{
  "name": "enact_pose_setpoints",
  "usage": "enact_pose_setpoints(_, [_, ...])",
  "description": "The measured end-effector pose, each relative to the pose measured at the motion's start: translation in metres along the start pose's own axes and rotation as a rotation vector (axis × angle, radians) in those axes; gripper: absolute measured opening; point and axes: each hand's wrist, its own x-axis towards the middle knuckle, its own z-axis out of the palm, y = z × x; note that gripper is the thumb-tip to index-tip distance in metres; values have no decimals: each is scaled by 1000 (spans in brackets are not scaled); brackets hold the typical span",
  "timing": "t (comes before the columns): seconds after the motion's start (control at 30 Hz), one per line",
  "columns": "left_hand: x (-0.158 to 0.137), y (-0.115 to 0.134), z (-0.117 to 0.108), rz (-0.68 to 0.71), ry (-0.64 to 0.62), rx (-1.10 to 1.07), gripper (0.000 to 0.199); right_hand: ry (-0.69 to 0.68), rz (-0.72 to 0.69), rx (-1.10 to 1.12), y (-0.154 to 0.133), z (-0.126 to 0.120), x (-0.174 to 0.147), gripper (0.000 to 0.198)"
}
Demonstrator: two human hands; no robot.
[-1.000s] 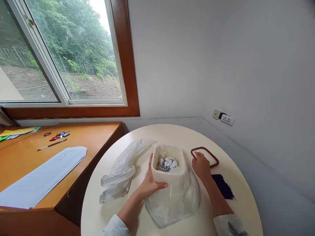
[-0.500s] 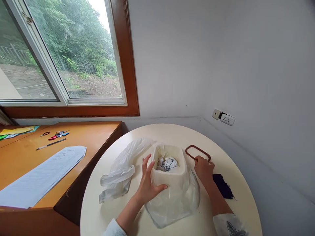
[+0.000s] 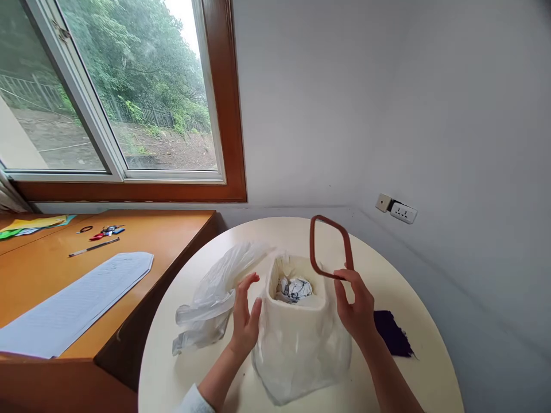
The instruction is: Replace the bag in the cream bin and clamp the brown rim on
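Observation:
My right hand (image 3: 356,303) pinches the lower right part of a brown rounded-square frame (image 3: 348,252), which stands tilted up above the table. Just left of it is a small white bin (image 3: 297,330) lined with a translucent plastic bag (image 3: 288,376), whose edge is folded down over the outside. Crumpled paper (image 3: 297,288) with dark marks lies inside the bin. At the bin's left side my left hand (image 3: 246,321) is held with thumb and fingers apart, holding nothing. Whether it touches the bag is hard to tell.
Left on the round table (image 3: 172,378) lies a crumpled white plastic bag (image 3: 215,287). A dark purple cloth (image 3: 392,334) is by my right forearm. The wooden desk (image 3: 172,229) bears paper sheets (image 3: 81,304), a pen (image 3: 94,247) and keys (image 3: 109,230).
My right hand has lifted the brown frame off the table, tilted it upright and brought it left towards the bin. My left hand has drawn back slightly left from the bin's front.

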Motion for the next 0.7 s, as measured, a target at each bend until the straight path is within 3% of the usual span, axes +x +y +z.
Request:
enact_pose_setpoints(0.17, [5, 10, -3, -45, 80, 49, 20, -114, -90, 78, -24, -1, 5, 17])
enact_pose_setpoints(0.33, [6, 26, -2, -86, 121, -4, 22, -207, -158, 81, -37, 0, 5, 20])
enact_pose_setpoints(0.4, [6, 33, 0, -85, 123, -68, 28, -224, -169, 82, -38, 1, 4, 21])
enact_pose_setpoints(0.53, [6, 38, 8, -23, 49, -173, 65, -239, -164, 104, -40, 3, 3, 20])
enact_pose_setpoints(0.7, [3, 36, 13, -55, -8, -138, 67, -235, -170, 120, -42, 6, 2, 18])
